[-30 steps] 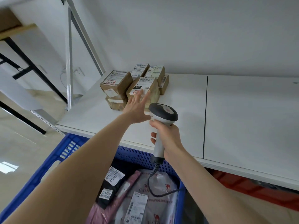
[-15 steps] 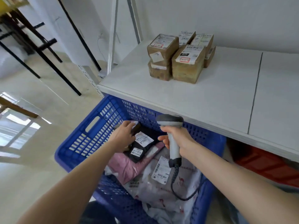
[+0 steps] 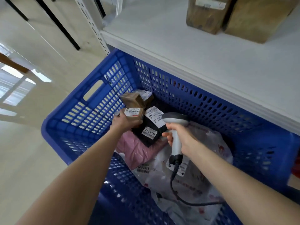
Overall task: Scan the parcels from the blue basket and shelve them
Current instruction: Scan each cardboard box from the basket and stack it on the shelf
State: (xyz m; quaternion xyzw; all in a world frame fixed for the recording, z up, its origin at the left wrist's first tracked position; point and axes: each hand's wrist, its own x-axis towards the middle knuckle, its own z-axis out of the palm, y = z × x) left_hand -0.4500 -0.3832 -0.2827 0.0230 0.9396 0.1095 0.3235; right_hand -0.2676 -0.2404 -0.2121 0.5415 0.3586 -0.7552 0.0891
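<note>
My left hand (image 3: 124, 121) is inside the blue basket (image 3: 90, 111) and grips a small brown cardboard parcel (image 3: 134, 113) with a white barcode label on top. My right hand (image 3: 181, 138) holds a grey corded barcode scanner (image 3: 175, 120) upright, its head just right of that parcel. Below lie a black bag parcel (image 3: 150, 132), a pink bag (image 3: 138, 151) and a white printed bag (image 3: 194, 176). Another brown box (image 3: 134, 99) rests against the basket's far wall.
A white shelf (image 3: 203, 51) overhangs the basket's far side. Two brown boxes (image 3: 209, 13) (image 3: 256, 18) stand on it at the top right. A perforated white shelf upright (image 3: 92, 26) rises at the shelf's left corner. Pale floor lies to the left.
My left hand came back from the shelved boxes, dropped into the basket and closed on the small brown parcel. The view tilted down toward the basket; the scanner lowered with it.
</note>
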